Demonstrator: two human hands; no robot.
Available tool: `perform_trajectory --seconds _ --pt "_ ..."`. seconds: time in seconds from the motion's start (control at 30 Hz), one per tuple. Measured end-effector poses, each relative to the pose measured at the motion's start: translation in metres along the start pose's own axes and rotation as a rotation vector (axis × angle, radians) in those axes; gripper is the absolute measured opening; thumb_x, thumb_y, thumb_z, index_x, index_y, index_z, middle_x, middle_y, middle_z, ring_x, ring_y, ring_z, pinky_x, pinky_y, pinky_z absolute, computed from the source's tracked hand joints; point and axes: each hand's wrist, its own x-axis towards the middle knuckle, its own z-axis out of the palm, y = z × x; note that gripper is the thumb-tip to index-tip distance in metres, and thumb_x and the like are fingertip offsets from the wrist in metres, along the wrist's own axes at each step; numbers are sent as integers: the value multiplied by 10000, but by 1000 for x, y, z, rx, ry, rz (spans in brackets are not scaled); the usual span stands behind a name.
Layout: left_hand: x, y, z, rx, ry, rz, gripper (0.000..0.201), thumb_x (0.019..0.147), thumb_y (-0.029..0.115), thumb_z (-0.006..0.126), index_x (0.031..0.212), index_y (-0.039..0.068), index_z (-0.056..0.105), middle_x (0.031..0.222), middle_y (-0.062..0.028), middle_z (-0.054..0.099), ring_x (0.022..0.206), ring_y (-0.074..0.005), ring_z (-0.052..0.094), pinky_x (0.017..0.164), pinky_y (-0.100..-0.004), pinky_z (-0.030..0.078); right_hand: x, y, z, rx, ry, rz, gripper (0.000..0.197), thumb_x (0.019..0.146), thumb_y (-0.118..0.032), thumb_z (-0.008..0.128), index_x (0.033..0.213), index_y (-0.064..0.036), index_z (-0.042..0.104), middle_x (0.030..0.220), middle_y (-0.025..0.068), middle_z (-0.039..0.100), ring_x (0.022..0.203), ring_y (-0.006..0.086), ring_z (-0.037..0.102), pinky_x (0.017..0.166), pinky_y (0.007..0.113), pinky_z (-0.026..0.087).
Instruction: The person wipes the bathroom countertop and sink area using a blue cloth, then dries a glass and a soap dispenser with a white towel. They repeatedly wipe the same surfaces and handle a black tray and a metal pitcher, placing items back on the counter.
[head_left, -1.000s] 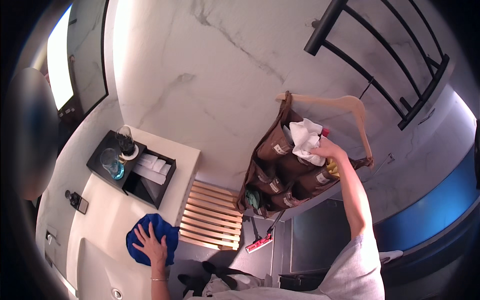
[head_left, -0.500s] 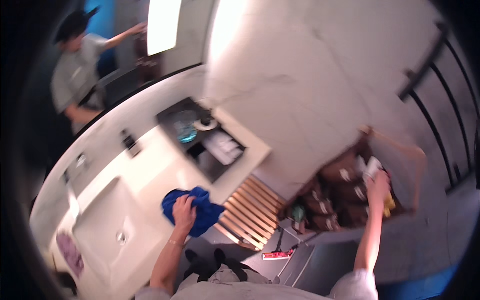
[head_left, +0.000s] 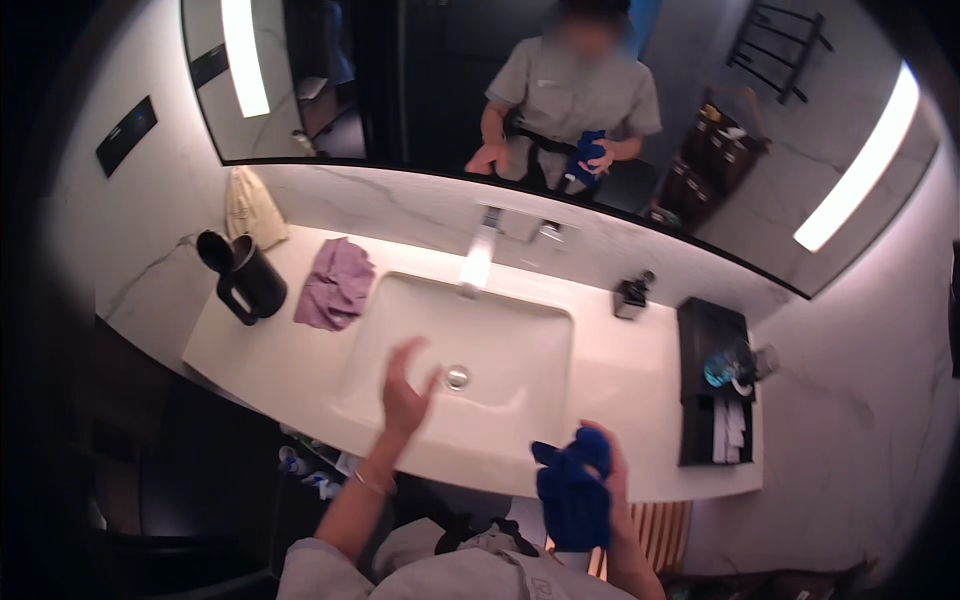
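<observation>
My left hand (head_left: 405, 390) is empty, thumb and fingers spread, above the front part of the white sink basin (head_left: 520, 400). A bunched blue cloth (head_left: 575, 495) hangs from my right hand (head_left: 613, 468), which grips it from the right side at the counter's front edge. Part of those fingers is behind the cloth. Between basin and wall mirror a chrome faucet (head_left: 479, 258) sticks out, and a round drain (head_left: 457, 377) lies at the basin's bottom. To the left of the basin a crumpled mauve cloth (head_left: 336, 284) lies on the counter.
A black kettle (head_left: 255, 280) with its lid up and a beige drawstring bag (head_left: 254, 207) stand at the left. At the right are a small black bottle (head_left: 631, 297) and a black tray (head_left: 703, 425) with glasses and white packets. Below is a wooden slatted rack (head_left: 660, 535).
The blue cloth has passed from my left hand to my right. My right hand has left the brown bag and the white thing there. The view has turned left toward the sink and mirror.
</observation>
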Motion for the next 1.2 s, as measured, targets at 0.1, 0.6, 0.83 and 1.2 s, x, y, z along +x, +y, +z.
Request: perform_trajectory --seconds 0.1,0.6,0.83,1.2 --pt "92 -122 -57 523 131 -198 867 693 213 822 1438 183 379 1513 -148 249 1365 -421 260 1053 -543 324 56 -1 122 -206 -350 74 786 792 -49 672 1470 -106 279 1276 136 496 1168 253 517 1021 364 403" --pt "149 -149 -224 -18 47 -33 168 892 167 555 799 28 536 700 -124 579 601 -287 572 552 -350 461 293 216 435 -963 -790 -641 425 793 -159 608 1192 -49 509 1480 204 341 1392 302 317 1096 536 264" --pt "191 -206 -171 -28 88 -145 165 849 146 619 844 1 539 719 -112 543 619 -223 544 562 -315 436 493 215 336 -1076 -98 -310 165 771 -161 611 913 -82 638 784 135 644 751 327 630 657 431 487" --pt "152 -195 -234 405 565 60 661 825 301 701 1302 -37 393 1324 -155 441 1203 -293 461 1015 -426 360 414 130 299 -637 161 -347 177 772 -4 692 946 -16 662 1011 138 544 947 253 556 859 328 455"
